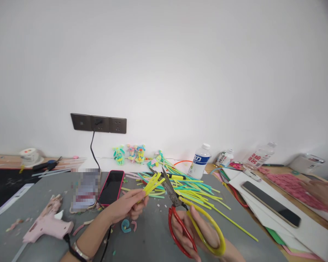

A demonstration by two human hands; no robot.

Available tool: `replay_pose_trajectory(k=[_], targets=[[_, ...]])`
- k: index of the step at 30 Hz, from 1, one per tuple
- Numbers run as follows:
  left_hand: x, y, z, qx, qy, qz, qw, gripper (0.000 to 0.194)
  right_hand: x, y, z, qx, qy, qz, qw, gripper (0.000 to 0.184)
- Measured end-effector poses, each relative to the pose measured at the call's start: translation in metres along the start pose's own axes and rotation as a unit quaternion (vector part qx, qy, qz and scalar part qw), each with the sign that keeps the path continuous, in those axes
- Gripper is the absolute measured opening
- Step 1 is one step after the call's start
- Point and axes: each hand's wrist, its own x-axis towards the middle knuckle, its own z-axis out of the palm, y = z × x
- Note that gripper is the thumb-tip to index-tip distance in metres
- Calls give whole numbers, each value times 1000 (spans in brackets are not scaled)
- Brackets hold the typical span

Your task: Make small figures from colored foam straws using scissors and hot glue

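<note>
The left hand [135, 204] pinches; the right hand [194, 231] grips.

Glossy plastic scissor handles [218, 226]; dull metal blades [171, 191]; smooth matt desk mat [153, 243]

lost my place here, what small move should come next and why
Probably line up the yellow strips between the blades of the scissors before any squeeze: the left hand holds them bunched with ends fanned, and the right hand has the blades parted beside those ends. Whether the ends already sit between them is hard to tell.
</note>
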Motion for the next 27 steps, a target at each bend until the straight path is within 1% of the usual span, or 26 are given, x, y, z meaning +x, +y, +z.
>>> replay_pose_trajectory(k=[4, 10, 17, 21, 27], targets=[[-1, 0, 0, 0, 4, 0, 1000, 49, -3, 0, 0, 1, 29, 7, 1000, 65], [0, -3, -5, 8, -17, -2, 1000, 47, -5, 2, -1, 4, 25, 8, 1000, 61], [2, -6, -8, 3, -27, -8, 1000, 47, -9, -3, -1, -18, 69, 34, 997, 60], [2, -9, -9, 3, -25, -8, 1000, 46, -8, 1, -1, -15, 87, 44, 995, 59], [2, -8, -9, 12, -14, -5, 1000, 47, -7, 6, -1, -18, 85, 33, 996, 59]])
